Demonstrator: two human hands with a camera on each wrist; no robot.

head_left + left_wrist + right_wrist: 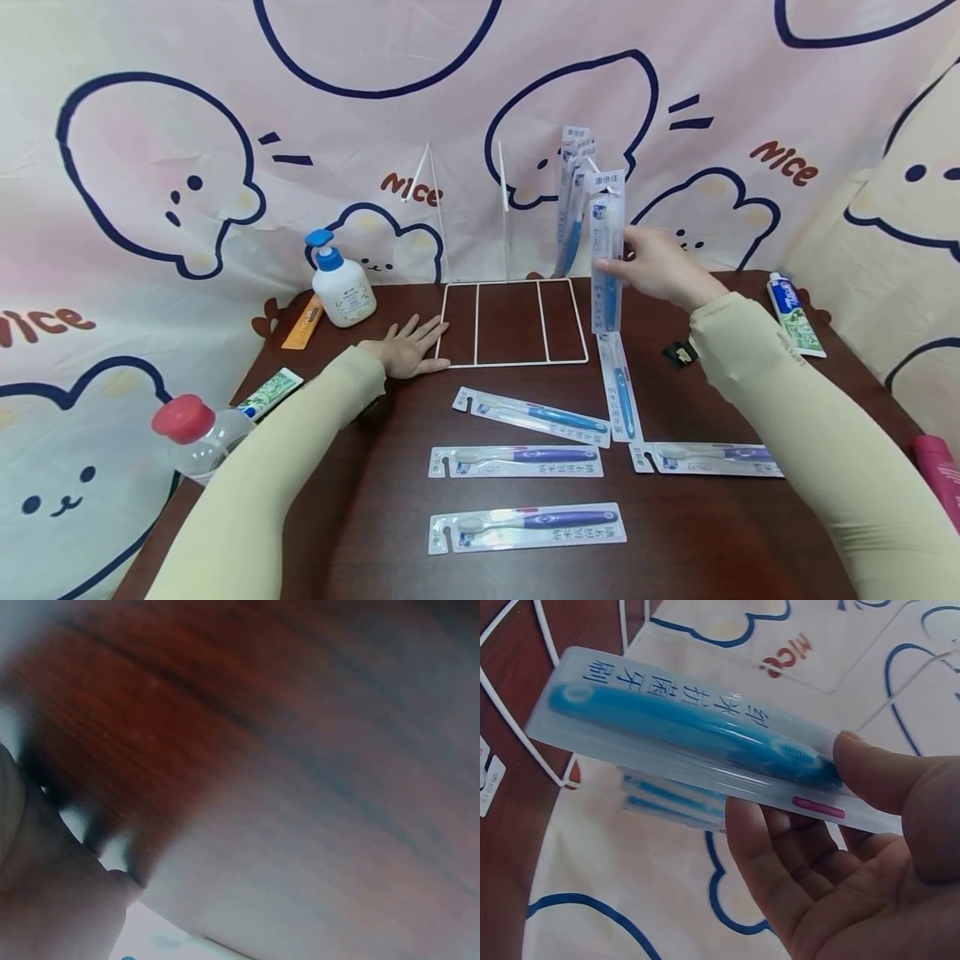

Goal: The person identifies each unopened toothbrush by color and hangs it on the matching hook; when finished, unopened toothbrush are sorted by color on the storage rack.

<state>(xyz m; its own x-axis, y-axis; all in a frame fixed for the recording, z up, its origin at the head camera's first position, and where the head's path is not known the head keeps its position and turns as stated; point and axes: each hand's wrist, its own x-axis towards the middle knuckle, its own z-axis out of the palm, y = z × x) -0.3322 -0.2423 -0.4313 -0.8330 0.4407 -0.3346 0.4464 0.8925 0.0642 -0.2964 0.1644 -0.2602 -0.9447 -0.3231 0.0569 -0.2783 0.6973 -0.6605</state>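
My right hand [663, 267] pinches a packaged blue toothbrush [606, 225] between thumb and fingers, upright at the right end of the white wire rack [512, 364]. Behind it, several packaged toothbrushes [568, 192] hang from the rack's right hook; in the right wrist view their blue handles show below the held pack. With fingers spread, my left hand [408, 346] rests at the left side of the rack's base. Two blue-handled packs [540, 415] and three purple-handled packs [517, 460] lie on the table in front. The rack's left and middle hooks hold nothing.
A white pump bottle [344, 287] and an orange tube [303, 323] stand and lie at back left. Nearer are a toothpaste tube [272, 392] and a red-capped bottle [206, 437]. Right side: a toothpaste tube [795, 317], a small black item [680, 354], a pink bottle [939, 475].
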